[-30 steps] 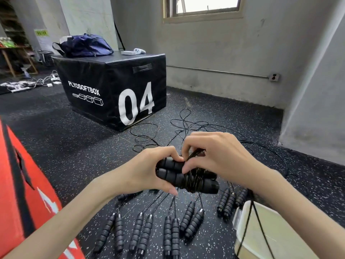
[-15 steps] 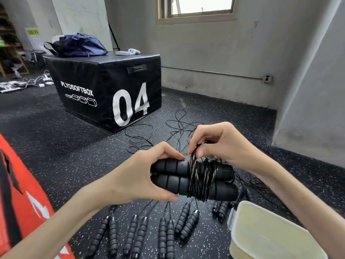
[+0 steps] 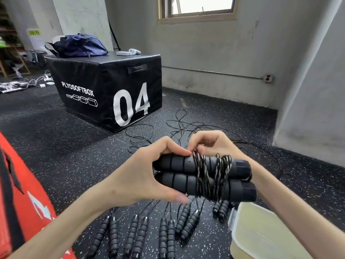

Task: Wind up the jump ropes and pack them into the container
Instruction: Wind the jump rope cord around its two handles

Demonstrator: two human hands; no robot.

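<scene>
A: Head view: left hand (image 3: 141,176) grips two black ribbed foam handles (image 3: 188,172); right hand (image 3: 211,144) pinches black cord (image 3: 211,176) wound round them.

B: Surroundings?

A: Unwound black jump ropes (image 3: 166,234) lie on speckled rubber floor (image 3: 74,146) below; pale translucent plastic container (image 3: 261,232) sits at right.

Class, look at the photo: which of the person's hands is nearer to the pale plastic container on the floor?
Right. The right hand and its forearm reach in directly above the pale plastic container; the left hand is off to its left.
</scene>
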